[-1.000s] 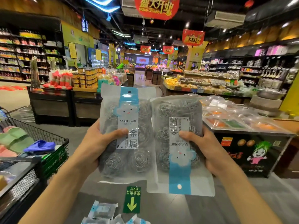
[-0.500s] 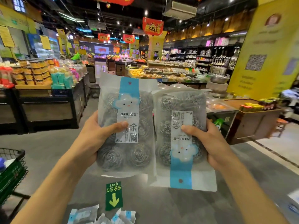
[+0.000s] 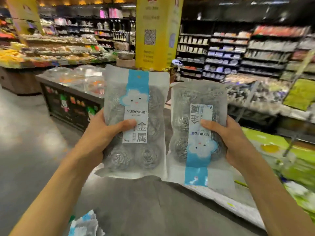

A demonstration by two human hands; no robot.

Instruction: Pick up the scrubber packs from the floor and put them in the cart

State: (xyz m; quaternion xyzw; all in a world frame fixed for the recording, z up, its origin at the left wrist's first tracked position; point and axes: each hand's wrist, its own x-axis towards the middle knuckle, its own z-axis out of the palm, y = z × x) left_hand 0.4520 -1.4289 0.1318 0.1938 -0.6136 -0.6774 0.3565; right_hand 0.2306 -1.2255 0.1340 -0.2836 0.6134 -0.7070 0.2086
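I hold two clear packs of steel-wool scrubbers up in front of me. My left hand [image 3: 98, 138] grips the left scrubber pack [image 3: 136, 133], which is upright, with my thumb across its white label. My right hand [image 3: 233, 142] grips the right scrubber pack [image 3: 197, 132], which hangs upside down with its blue strip at the bottom. The two packs are side by side, nearly touching. More scrubber packs [image 3: 83, 225] lie on the grey floor at the bottom left, blurred. The cart is out of view.
A dark display counter [image 3: 71, 103] with a clear lid stands ahead on the left. A yellow pillar [image 3: 156, 34] rises behind the packs. Stocked shelves [image 3: 247, 53] fill the right. Green goods [image 3: 300, 164] lie low at the right edge.
The view has swung to the right: the cart has left the frame on the left, and the yellow pillar and right-hand shelves have come in. Both hands still hold their packs the same way.
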